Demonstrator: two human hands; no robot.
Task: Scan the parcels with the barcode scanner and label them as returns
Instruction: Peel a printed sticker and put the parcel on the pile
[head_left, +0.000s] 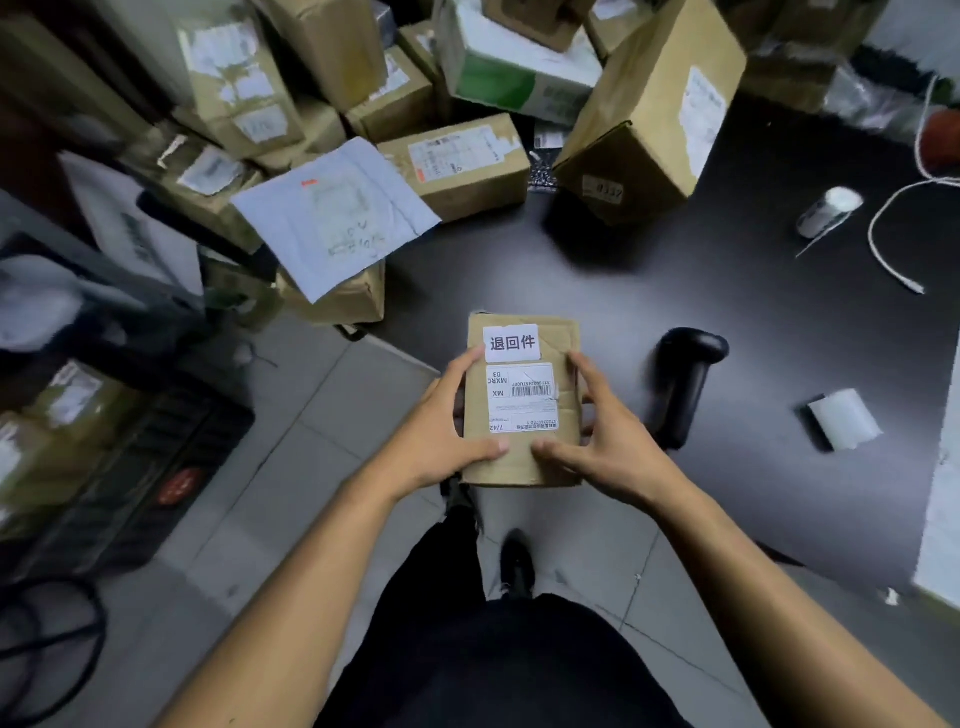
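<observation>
Small flat brown cardboard parcel (522, 410) held over the near edge of the black tabletop (727, 322), white return sticker (511, 343) with black characters stuck above its barcoded shipping label (522, 387). Left hand (441, 431) gripping the parcel's left side, thumb across the lower face; right hand (602, 441) gripping the right side likewise. Right of the parcel, black handheld barcode scanner (685, 384) lying on the tabletop. Beyond the parcel, heap of brown cardboard boxes (467, 166).

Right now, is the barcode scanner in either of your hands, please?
No, the barcode scanner lies on the black table, while the left hand and right hand both hold the small cardboard parcel.
</observation>
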